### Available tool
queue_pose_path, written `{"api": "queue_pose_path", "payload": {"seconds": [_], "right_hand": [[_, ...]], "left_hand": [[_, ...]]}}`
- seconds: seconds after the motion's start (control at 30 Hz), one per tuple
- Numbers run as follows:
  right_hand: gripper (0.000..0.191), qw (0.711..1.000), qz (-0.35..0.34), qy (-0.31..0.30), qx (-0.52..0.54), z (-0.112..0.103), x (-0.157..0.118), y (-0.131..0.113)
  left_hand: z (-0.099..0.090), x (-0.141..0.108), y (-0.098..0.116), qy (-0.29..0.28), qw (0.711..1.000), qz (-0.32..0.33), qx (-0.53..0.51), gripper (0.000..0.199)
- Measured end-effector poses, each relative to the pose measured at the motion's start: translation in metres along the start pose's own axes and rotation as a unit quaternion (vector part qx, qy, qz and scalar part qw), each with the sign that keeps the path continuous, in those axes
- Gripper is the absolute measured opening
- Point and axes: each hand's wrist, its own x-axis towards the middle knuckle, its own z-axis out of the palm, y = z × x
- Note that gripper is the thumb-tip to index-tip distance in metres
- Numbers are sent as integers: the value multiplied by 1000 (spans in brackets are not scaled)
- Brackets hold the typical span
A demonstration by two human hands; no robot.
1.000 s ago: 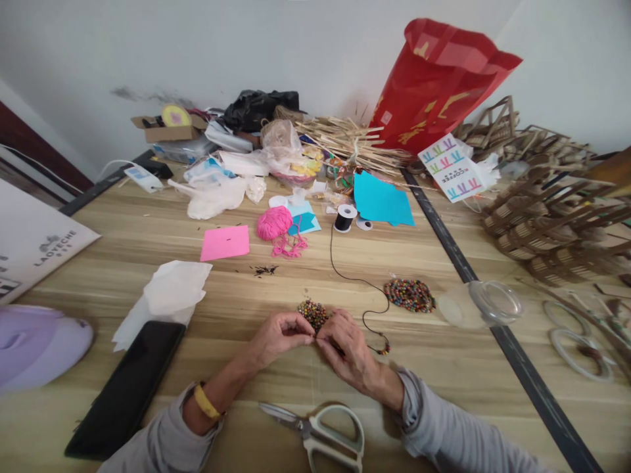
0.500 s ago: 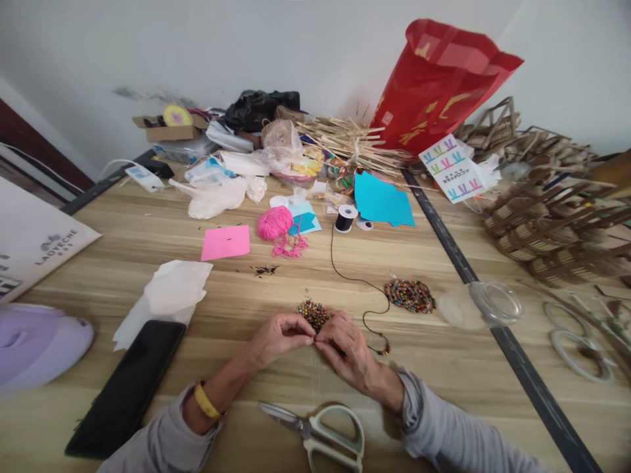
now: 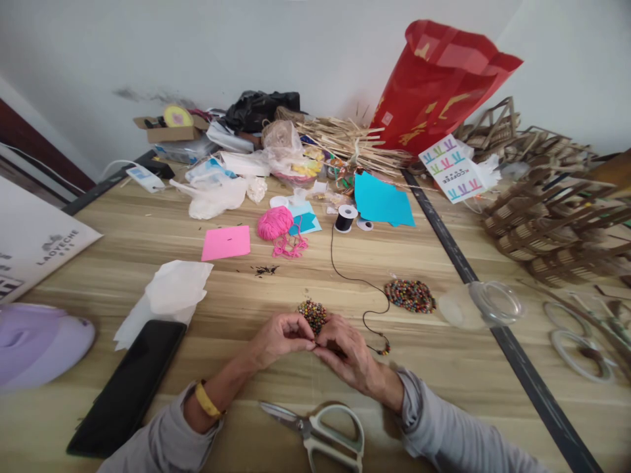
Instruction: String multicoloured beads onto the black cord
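Note:
My left hand (image 3: pixel 282 338) and my right hand (image 3: pixel 349 351) meet fingertip to fingertip just in front of a heap of small multicoloured beads (image 3: pixel 312 314). Both are closed in a pinch. A thin black cord (image 3: pixel 352 278) runs from a spool (image 3: pixel 346 219), carries a few beads (image 3: pixel 383 346) and passes behind my right hand, which appears to grip its end. What my left fingertips pinch is too small to make out. Right of the hands lies a coiled string of beads (image 3: pixel 410 296). Scissors (image 3: pixel 315 430) rest below my hands, blades pointing left.
At left lie a black phone-like slab (image 3: pixel 128 387) and white paper (image 3: pixel 175 289). Pink yarn (image 3: pixel 275 223), pink paper (image 3: pixel 226 243) and blue sheets (image 3: pixel 384 200) sit farther back. Woven baskets (image 3: pixel 552 223) and a clear round lid (image 3: pixel 497 303) are at right; a red bag (image 3: pixel 438 85) stands behind.
My fingertips have shifted very slightly where they meet, with the right thumb a touch lower. Everything on the table stays where it was.

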Motion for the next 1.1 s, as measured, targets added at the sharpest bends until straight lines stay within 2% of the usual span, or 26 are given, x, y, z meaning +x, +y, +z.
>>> {"api": "queue_pose_path", "payload": {"seconds": [0.43,1.1], "right_hand": [[8,1000,2,-8,3,0,-1,1],[13,1000,-3,-7,-7,-1,-2,2]], "left_hand": [[0,0,1,15,1000,5,-5,29],[-1,-1,1,0,999,31,30,26]]}}
